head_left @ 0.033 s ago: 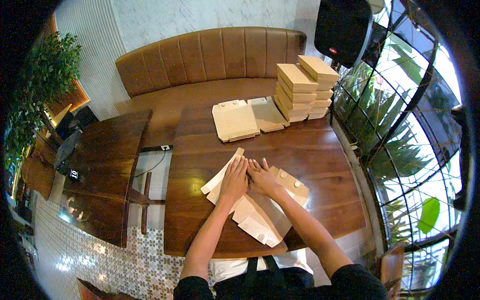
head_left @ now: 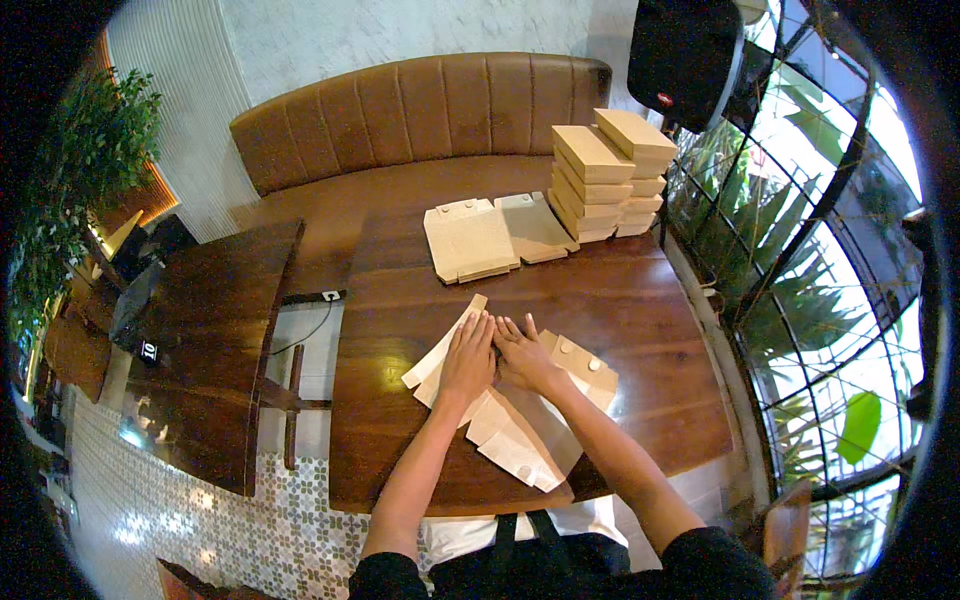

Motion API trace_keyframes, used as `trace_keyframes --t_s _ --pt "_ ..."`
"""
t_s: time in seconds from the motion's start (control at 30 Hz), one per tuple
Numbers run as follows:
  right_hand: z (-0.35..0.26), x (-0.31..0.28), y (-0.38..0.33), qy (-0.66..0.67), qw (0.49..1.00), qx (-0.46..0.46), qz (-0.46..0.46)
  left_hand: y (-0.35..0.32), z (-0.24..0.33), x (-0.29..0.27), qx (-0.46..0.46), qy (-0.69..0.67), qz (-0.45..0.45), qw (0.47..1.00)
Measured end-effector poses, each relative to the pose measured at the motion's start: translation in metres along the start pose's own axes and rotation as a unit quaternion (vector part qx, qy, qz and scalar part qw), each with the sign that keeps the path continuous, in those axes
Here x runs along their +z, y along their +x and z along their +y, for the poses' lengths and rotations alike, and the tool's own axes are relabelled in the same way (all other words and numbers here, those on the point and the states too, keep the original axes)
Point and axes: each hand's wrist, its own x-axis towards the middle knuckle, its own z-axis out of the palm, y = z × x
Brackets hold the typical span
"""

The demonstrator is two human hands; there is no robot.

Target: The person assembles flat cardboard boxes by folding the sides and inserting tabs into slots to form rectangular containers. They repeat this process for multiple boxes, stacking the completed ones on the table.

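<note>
Cardboard in work: one unfolded, creased brown cardboard box blank (head_left: 532, 422) lies at an angle on the near middle of the table, partly hidden by hands and forearms; its right flap shows two small pale round spots.
Left hand: one bare left hand (head_left: 468, 355) lies flat on the blank's upper part, fingers straight and close together, gripping nothing.
Right hand: one bare right hand (head_left: 522, 355) rests just beside it, palm down, fingers extended and slightly spread, also without a grip; both hands touch the blank.
Flat blanks: one low pile of flat, opened tan cardboard blanks (head_left: 468, 240) lies beyond the hands; its layers are too thin to count.
Folded boxes: two adjoining stacks of closed tan cardboard boxes (head_left: 592, 155) stand at the far right; each holds several, the exact number unclear.
Tables: one dark brown, glossy wooden table (head_left: 640, 330) bears all this cardboard; a second dark wooden table (head_left: 210, 330) stands to the left, with one small black-and-white card (head_left: 149, 350) on it.
Seat: one long, brown padded bench (head_left: 420, 110) runs along the far side.
</note>
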Motion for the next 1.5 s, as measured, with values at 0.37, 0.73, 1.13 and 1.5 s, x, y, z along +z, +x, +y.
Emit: trace_keyframes --t_s 0.37,0.73,1.13,1.5 --pt "-0.013 -0.042 -0.091 0.014 0.999 0.021 -0.027 -0.005 0.002 -0.005 -0.046 -0.057 0.012 0.997" --pt "0.002 -0.044 -0.105 0.257 0.934 0.171 0.178 -0.008 0.007 -0.016 0.072 -0.091 0.078 0.99" --pt "-0.012 -0.05 -0.101 0.062 0.984 0.094 0.14 0.004 0.03 -0.005 -0.032 -0.106 0.063 0.992" --pt "0.016 -0.05 -0.081 0.032 0.994 -0.02 0.101 0.02 0.035 0.006 -0.103 -0.14 0.072 0.982"
